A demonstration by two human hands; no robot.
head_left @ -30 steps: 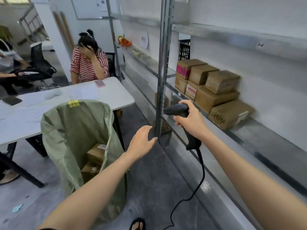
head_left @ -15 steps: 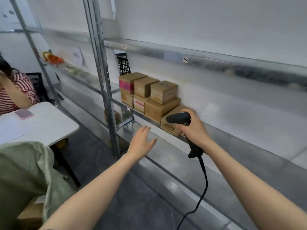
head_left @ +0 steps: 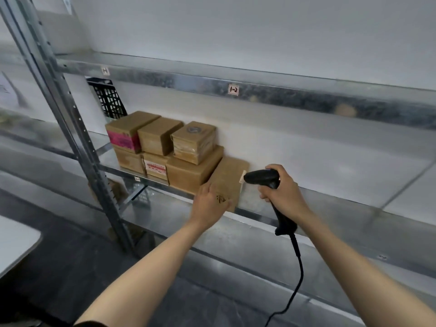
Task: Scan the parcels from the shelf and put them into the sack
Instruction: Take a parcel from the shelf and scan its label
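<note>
Cardboard box (head_left: 227,179) at the stack's three o'clock end is nearest, so the left hand (head_left: 208,204) spreads onto it; the right hand (head_left: 282,192) clamps the scanner (head_left: 262,177), aimed at its label.

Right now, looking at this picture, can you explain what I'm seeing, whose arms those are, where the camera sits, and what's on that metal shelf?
There is no machine here: the two bare arms belong to a person, and the camera is worn on their head, looking forward and down, so you see what they see. The wide lens bends the straight edges.

In front of them is a metal shelf against a white wall. On it sits a small stack of brown cardboard parcels, and behind them a black plastic crate. One more parcel, the nearest box, stands at the right end of the stack.

The left hand is reaching onto that box's front; whether it grips it yet is unclear. The right hand holds a black corded barcode scanner, its nose pointed at the box's right side.
</note>
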